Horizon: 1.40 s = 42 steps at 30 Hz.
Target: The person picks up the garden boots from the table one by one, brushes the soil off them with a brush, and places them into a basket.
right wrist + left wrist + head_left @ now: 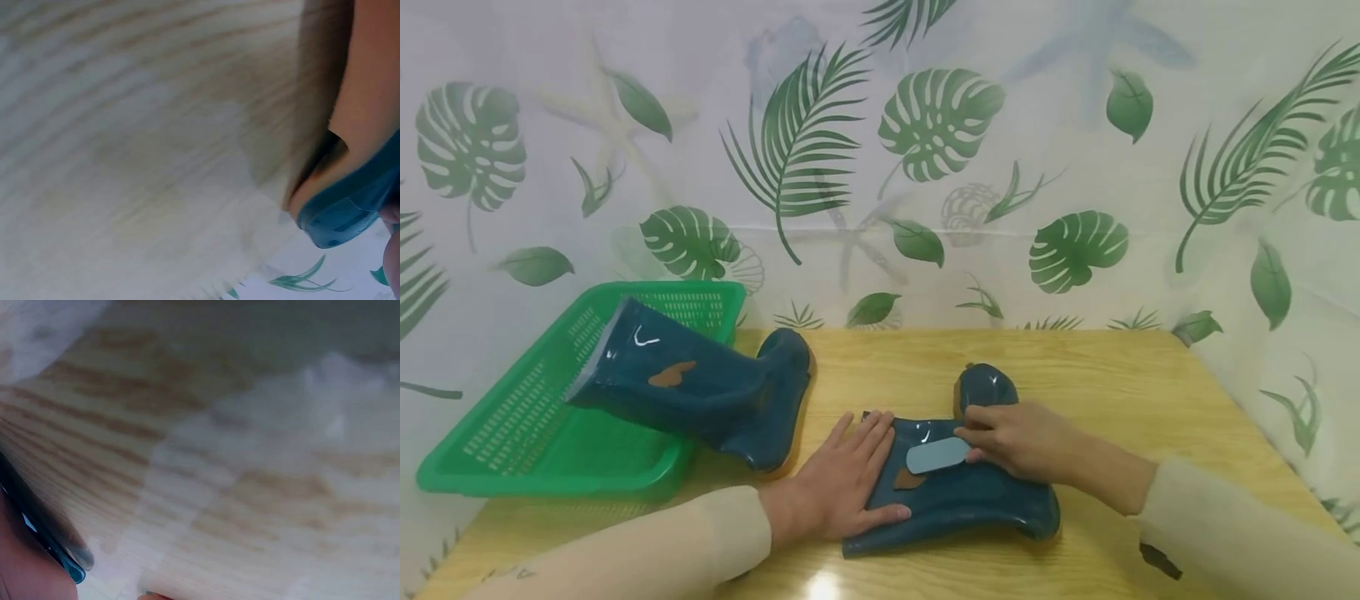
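Observation:
A dark blue rubber boot (pixel 962 500) lies on its side on the table, shaft opening to the left and a brown patch (pixel 909 479) on its shaft. My left hand (pixel 842 479) rests flat with fingers spread on the shaft near the opening. In my right hand (pixel 1018 437) I grip a pale blue brush (pixel 936 455) by its handle; its flat oval back faces up over the shaft beside the patch, its underside hidden. In the right wrist view, the boot's tan sole (pixel 375 75) and blue toe show at the right edge.
A second blue boot (pixel 700 392), also with a brown patch, leans across the rim of a green plastic basket (pixel 662 483) on the left. A small dark object (pixel 1160 560) lies partly under my right sleeve. Behind the wooden table (pixel 1120 375) hangs a leaf-patterned cloth (pixel 850 183).

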Each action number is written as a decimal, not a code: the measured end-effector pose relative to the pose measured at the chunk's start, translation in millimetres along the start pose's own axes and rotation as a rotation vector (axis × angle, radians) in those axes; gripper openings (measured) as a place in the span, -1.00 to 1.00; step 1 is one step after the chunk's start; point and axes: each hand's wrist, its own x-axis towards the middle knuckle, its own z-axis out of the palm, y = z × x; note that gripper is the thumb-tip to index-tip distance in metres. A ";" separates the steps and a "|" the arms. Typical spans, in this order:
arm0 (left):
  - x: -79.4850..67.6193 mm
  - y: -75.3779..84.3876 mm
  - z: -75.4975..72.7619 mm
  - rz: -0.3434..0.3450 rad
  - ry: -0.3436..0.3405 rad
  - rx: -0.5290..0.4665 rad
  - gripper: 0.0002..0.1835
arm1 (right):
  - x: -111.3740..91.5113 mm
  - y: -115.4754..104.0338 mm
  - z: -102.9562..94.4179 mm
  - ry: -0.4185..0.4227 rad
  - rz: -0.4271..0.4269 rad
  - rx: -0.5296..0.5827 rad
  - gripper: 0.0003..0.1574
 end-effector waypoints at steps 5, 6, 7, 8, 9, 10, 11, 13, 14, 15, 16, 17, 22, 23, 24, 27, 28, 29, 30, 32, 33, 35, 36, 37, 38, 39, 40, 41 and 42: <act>-2.3 0.2 2.4 0.017 0.005 -0.014 0.12 | -3.7 -3.3 5.6 0.161 0.008 0.012 -0.53; -2.1 0.0 2.7 0.020 0.008 -0.011 0.12 | -4.3 -3.8 6.3 0.190 0.009 -0.004 -0.50; -1.7 -0.6 3.7 0.023 0.013 -0.010 0.12 | -4.4 -3.9 6.5 0.208 0.006 -0.025 -0.49; -1.5 -0.9 3.9 0.025 0.015 -0.006 0.12 | -4.2 -3.8 6.5 0.212 0.003 -0.049 -0.48; -1.2 -1.5 4.1 0.025 0.019 -0.004 0.12 | -3.9 -3.4 6.2 0.198 0.000 -0.066 -0.49; -1.0 -2.0 4.2 0.024 0.022 -0.002 0.12 | -3.5 -2.7 5.9 0.173 -0.005 -0.077 -0.52; -0.8 -2.3 4.0 0.024 0.024 -0.001 0.12 | -3.1 -1.9 5.4 0.139 -0.009 -0.081 -0.56; -0.6 -2.2 3.7 0.022 0.027 -0.004 0.12 | -2.3 -0.3 5.3 0.066 -0.018 -0.074 -0.61; -0.8 -1.8 3.4 0.023 0.025 -0.007 0.12 | -2.3 0.3 5.6 0.037 -0.023 -0.063 -0.63; -0.8 -1.5 3.5 0.022 0.025 -0.007 0.12 | -2.6 0.4 6.3 0.021 -0.028 -0.040 -0.64; -1.0 -0.8 3.7 0.022 0.023 -0.007 0.12 | -3.1 0.2 7.4 0.018 -0.033 -0.020 -0.65; -1.2 0.1 3.7 0.021 0.017 -0.006 0.12 | -3.8 -0.5 8.6 0.027 -0.038 0.000 -0.64; -1.4 2.6 4.8 0.024 -0.007 0.003 0.13 | -8.4 -7.0 15.1 0.200 -0.017 0.025 -0.49; -1.2 2.5 4.2 0.024 -0.007 0.009 0.13 | -8.9 -7.9 15.9 0.224 -0.005 0.007 -0.45; -1.0 2.1 4.1 0.023 -0.008 0.012 0.13 | -9.2 -8.4 16.4 0.236 0.002 -0.015 -0.41; -0.6 0.8 1.9 0.016 -0.013 0.023 0.13 | -8.0 -8.0 15.7 0.197 -0.013 -0.050 -0.43; -0.9 0.6 1.1 0.012 -0.016 0.022 0.13 | -7.5 -7.2 15.0 0.167 -0.027 -0.046 -0.47; -1.1 0.8 0.4 0.011 -0.020 0.019 0.13 | -7.2 -6.7 14.7 0.140 -0.042 -0.041 -0.50; -1.2 1.3 0.5 0.009 -0.025 0.016 0.13 | -7.2 -6.4 14.3 0.124 -0.056 -0.031 -0.53; -0.2 2.3 0.0 0.011 -0.023 0.015 0.13 | -7.8 -6.1 14.0 0.142 -0.062 -0.008 -0.53; 0.5 2.8 0.3 0.014 -0.021 0.017 0.13 | -8.5 -6.6 14.4 0.172 -0.057 -0.009 -0.51; 1.9 2.9 -0.2 0.021 -0.015 0.028 0.13 | -9.6 -8.0 15.6 0.244 -0.039 -0.027 -0.45; 2.5 2.5 0.2 0.024 -0.009 0.029 0.13 | -9.9 -8.7 15.7 0.272 -0.027 -0.038 -0.43; 2.8 1.8 0.0 0.025 -0.008 0.029 0.13 | -9.8 -9.2 15.9 0.289 -0.022 -0.051 -0.40; 2.8 1.2 -0.2 0.025 -0.007 0.032 0.14 | -9.2 -9.2 15.5 0.289 -0.026 -0.065 -0.40; 2.8 0.1 0.0 0.025 -0.006 0.028 0.14 | -8.6 -9.1 15.3 0.272 -0.033 -0.067 -0.42; 2.7 -0.6 0.1 0.023 -0.006 0.024 0.14 | -8.0 -8.5 15.0 0.250 -0.046 -0.058 -0.44; 3.1 -1.3 1.7 0.022 -0.005 0.018 0.15 | -7.6 -8.1 14.4 0.224 -0.059 -0.046 -0.46; 3.1 -1.4 2.8 0.022 -0.003 0.012 0.15 | -7.3 -7.5 14.3 0.205 -0.073 -0.030 -0.48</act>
